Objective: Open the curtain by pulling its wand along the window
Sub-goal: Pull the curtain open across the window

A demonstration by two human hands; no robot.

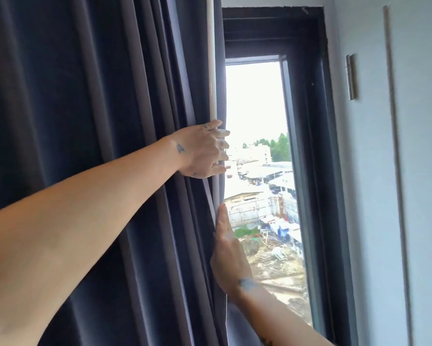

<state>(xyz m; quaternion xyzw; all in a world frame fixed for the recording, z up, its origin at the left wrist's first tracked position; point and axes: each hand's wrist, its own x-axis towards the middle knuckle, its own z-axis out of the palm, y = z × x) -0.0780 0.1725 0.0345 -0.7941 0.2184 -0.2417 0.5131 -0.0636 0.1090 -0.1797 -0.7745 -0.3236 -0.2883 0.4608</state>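
A dark navy curtain [90,121] hangs in thick folds over the left and middle of the window. A white wand [212,58] runs straight down along the curtain's right edge. My left hand [203,152] is closed around the wand's lower part and the curtain edge. Below it, my right hand [228,250] lies flat with fingers pointing up, pressed against the curtain's edge [216,196]. Right of the curtain a narrow strip of window glass [257,108] shows rooftops outside.
A dark window frame [307,146] borders the glass on the right. Beyond it stands a pale wall [369,171] with a metal hinge [351,77] and a door-like panel edge [397,171].
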